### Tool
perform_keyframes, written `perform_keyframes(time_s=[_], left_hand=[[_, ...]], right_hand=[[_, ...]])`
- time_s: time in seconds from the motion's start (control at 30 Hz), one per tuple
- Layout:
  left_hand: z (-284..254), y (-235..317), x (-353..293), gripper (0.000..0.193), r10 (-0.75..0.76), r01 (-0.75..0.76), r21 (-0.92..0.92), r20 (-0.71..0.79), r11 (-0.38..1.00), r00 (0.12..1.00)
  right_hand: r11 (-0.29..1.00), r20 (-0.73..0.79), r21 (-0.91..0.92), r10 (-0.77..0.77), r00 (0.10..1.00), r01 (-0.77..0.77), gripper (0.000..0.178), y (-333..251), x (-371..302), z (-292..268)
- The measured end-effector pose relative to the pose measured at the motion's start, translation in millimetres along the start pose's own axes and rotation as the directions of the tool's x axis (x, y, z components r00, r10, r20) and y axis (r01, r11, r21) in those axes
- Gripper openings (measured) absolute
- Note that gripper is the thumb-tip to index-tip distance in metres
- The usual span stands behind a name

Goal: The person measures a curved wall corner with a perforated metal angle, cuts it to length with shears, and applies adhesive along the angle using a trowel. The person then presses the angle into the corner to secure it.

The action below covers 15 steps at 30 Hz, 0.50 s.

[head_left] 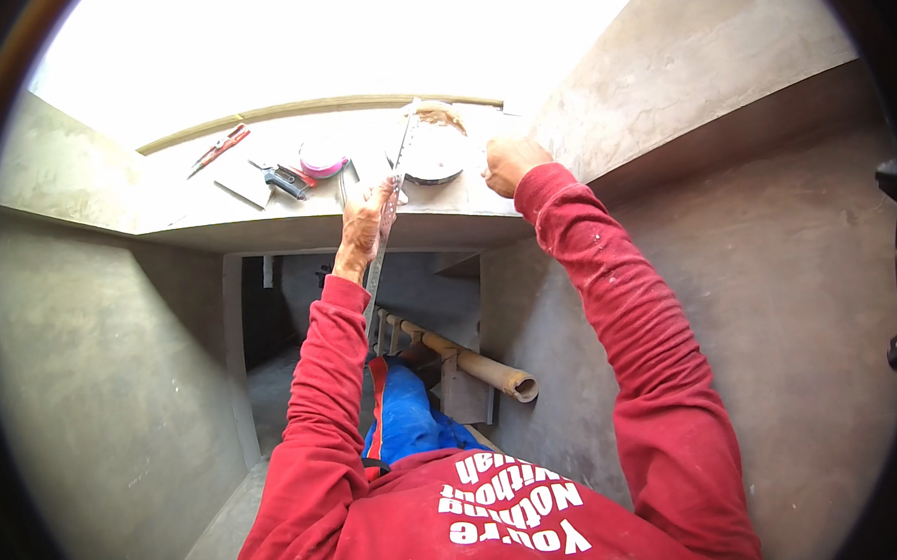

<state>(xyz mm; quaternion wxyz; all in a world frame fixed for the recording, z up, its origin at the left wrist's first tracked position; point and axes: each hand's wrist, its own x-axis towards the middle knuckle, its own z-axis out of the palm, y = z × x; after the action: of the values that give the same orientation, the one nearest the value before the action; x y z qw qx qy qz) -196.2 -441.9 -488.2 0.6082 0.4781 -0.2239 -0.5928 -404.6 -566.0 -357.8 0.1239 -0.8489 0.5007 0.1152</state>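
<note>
My left hand (364,224) is wrapped round a long, thin perforated metal strip (404,147). The strip slants from below the ledge up past the rim of a round container (435,162), which has pale, lumpy material at its top. Over the right part of the ledge, my right hand (514,164) is closed with its knuckles up. Whatever its fingers may hold is hidden. To the left of the strip lie a pink round item (321,162) and a tool with a dark grip (287,182). A red-handled tool (224,147) rests farther left.
The pale ledge (190,203) lies in strong glare between plastered walls (699,64). A wooden strip (291,108) runs along its far edge. Below are a bamboo pole (477,367) with an open end and a dark opening (289,302). A grey wall (748,267) stands at my right.
</note>
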Motion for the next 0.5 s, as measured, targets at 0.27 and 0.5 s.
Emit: perform_keyframes(time_s=[0.27,0.5], left_hand=[[6,-17,7,0.024,-0.013,0.009,-0.103,-0.032,0.995,0.999],[-4,-7,8,0.020,-0.067,0.076,-0.115,0.084,0.990,0.994]], right_hand=[[0.990,-0.049,0.114,-0.084,0.995,0.089,0.031,5,4,34],[0.901,0.168,0.402,-0.248,0.954,0.164,0.024,2,41,70]])
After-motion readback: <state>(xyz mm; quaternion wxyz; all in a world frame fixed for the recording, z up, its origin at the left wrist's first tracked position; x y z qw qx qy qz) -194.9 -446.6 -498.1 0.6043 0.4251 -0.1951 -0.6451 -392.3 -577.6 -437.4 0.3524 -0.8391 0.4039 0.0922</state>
